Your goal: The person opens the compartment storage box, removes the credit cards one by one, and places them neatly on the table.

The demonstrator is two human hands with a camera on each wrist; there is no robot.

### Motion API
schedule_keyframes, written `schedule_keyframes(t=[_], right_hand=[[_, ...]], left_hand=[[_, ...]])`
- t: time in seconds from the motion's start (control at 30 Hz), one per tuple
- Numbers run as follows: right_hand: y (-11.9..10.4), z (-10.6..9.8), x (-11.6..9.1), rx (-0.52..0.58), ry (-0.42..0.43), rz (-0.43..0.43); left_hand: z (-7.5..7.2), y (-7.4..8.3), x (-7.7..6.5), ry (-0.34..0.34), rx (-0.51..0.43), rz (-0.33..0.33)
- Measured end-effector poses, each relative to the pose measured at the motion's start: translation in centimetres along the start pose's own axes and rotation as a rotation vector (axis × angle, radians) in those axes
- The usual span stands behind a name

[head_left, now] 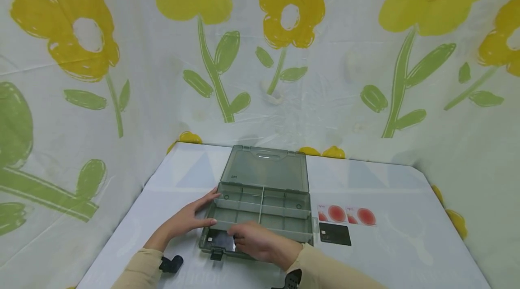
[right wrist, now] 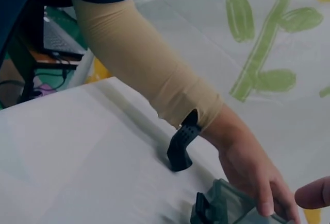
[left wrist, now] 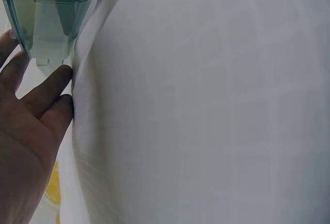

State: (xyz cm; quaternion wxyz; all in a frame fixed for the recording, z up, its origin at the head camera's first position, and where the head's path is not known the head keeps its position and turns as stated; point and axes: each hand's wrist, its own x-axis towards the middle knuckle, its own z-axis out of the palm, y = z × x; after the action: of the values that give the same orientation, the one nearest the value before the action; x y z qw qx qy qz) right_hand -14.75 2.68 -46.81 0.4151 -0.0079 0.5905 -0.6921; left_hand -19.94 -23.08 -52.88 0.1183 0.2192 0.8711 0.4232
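A grey-green translucent compartment box (head_left: 260,205) lies on the table with its lid (head_left: 266,169) swung back. My left hand (head_left: 188,219) rests on the box's left side, fingers spread and fairly straight; in the left wrist view the left hand (left wrist: 31,126) has its fingertips against or close to the box wall (left wrist: 51,28). A black card (head_left: 219,239) lies in the front-left compartment. My right hand (head_left: 260,241) reaches into that compartment with curled fingers, pinching the card's right end; the thumb's grip is hidden in the head view.
Right of the box, another black card (head_left: 335,234) lies below two red-and-white cards, a left one (head_left: 331,213) and a right one (head_left: 361,216). Flower-printed cloth (head_left: 317,99) hangs behind and beside the white table (head_left: 390,235).
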Motion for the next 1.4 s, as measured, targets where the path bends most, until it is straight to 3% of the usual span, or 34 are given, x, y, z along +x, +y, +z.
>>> schedule_keyframes(t=[0.17, 0.5, 1.03, 1.4], right_hand=[[0.1, -0.1, 0.0, 0.008, 0.038, -0.011], [-0.2, 0.1, 0.1, 0.001, 0.013, 0.025], [0.0, -0.8, -1.9, -0.138, -0.031, -0.105], [0.9, -0.5, -0.4, -0.132, 0.071, -0.199]], left_hand=[[0.0, -0.1, 0.0, 0.006, 0.006, -0.005], [-0.1, -0.2, -0.2, 0.014, -0.001, 0.011], [0.0, -0.1, 0.0, 0.012, -0.006, -0.011], [0.1, -0.2, 0.0, 0.016, 0.006, 0.004]])
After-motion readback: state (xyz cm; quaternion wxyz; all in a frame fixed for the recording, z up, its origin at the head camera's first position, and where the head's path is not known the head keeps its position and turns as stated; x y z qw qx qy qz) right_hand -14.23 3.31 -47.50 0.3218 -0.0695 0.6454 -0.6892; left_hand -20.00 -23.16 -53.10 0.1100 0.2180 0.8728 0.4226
